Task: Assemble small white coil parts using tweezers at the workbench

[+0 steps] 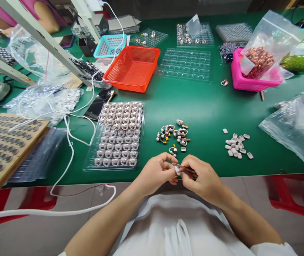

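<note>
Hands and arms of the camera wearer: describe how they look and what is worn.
The left hand and right hand wear no gloves. No watch or bracelet shows on the bare forearms. White sleeves match the white top.

wired pieces [177, 133]: white/yellow | caps [240, 145]: off-white | tabletop [207, 110]: green | basket [137, 73]: orange-red

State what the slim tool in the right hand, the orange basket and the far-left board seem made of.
Slim tool: probably metal, smooth, from its grey sheen. Orange basket: apparently moulded plastic, glossy, with perforated walls. Board: likely wood, matt and tan.
</note>
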Demonstrator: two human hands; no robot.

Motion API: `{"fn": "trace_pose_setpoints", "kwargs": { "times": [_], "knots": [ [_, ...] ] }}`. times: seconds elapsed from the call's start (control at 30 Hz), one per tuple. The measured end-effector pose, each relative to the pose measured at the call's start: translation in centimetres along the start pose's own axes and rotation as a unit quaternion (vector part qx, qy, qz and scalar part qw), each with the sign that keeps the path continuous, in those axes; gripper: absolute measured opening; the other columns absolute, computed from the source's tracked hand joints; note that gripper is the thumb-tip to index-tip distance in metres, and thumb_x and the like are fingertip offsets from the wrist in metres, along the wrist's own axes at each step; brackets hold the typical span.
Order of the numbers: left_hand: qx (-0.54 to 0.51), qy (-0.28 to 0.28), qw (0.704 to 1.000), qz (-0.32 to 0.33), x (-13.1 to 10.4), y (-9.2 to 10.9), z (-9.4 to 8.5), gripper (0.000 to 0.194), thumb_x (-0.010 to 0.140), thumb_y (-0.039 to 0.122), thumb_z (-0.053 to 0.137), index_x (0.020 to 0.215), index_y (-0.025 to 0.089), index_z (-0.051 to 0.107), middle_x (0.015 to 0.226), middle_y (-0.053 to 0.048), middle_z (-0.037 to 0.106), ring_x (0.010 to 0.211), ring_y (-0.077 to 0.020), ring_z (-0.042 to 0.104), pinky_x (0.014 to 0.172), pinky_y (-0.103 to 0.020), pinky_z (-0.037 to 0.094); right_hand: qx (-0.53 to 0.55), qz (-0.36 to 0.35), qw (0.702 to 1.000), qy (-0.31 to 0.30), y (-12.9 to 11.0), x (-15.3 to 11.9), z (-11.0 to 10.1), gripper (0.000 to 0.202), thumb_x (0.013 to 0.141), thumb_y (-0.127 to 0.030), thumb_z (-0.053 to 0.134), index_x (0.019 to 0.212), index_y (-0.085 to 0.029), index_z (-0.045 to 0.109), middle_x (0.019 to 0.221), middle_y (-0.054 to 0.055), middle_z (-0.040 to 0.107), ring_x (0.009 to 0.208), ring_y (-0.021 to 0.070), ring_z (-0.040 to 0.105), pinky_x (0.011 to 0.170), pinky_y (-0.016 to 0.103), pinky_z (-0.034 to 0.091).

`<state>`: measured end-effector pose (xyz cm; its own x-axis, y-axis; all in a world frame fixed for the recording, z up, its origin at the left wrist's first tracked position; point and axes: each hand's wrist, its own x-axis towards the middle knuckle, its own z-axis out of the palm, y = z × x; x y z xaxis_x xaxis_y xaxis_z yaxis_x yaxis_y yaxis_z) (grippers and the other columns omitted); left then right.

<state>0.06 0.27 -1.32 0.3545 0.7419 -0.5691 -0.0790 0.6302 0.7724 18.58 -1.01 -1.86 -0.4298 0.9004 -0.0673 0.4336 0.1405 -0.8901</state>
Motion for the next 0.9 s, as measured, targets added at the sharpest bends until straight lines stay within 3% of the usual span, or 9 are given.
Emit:
{"fn": "trace_pose_setpoints", "kwargs": {
  "times": [0.17,0.37,0.7,0.9],
  "knots": [
    [0.006,0.039,0.998,0.058,0.0,-0.7,0.3,0.035,0.071,0.034,0.085,0.086,0.015,0.059,0.070,0.000,0.071,0.059,-0.0105,0.065,0.056,-0.021,0.056,0.043,0.040,0.998,0.009,0.0,0.3,0.0,0.006,0.089,-0.018,0.055,0.084,-0.020,0.058,0.079,-0.002,0.056,0.062,0.0103,0.048,0.056,0.022,0.037],
    [-0.006,0.020,0.992,0.124,-0.3,-1.0,0.0,0.025,0.081,0.035,0.077,0.093,0.013,0.074,0.083,-0.004,0.075,0.074,-0.0137,0.069,0.071,-0.025,0.061,0.091,0.090,0.991,0.027,-0.1,0.6,-0.1,0.008,0.088,-0.020,0.055,0.080,-0.020,0.056,0.067,-0.005,0.050,0.056,0.0099,0.040,0.051,0.022,0.031],
    [-0.039,0.009,0.989,0.143,-0.1,-1.5,-0.4,0.022,0.078,0.024,0.080,0.098,0.018,0.074,0.088,-0.003,0.077,0.079,-0.0155,0.072,0.075,-0.027,0.062,0.144,0.146,0.978,0.023,0.0,1.0,-0.3,0.014,0.089,-0.029,0.058,0.079,-0.019,0.058,0.061,-0.007,0.044,0.055,0.0097,0.035,0.050,0.023,0.027],
    [0.108,0.058,0.975,0.186,-0.3,-1.7,-0.7,0.011,0.081,0.022,0.076,0.090,0.017,0.072,0.088,-0.004,0.075,0.083,-0.0179,0.071,0.078,-0.027,0.059,0.176,0.152,0.972,0.006,0.3,1.1,-0.1,0.015,0.089,-0.031,0.058,0.080,-0.019,0.058,0.064,-0.006,0.045,0.058,0.0110,0.037,0.053,0.023,0.030]
  ]
}}
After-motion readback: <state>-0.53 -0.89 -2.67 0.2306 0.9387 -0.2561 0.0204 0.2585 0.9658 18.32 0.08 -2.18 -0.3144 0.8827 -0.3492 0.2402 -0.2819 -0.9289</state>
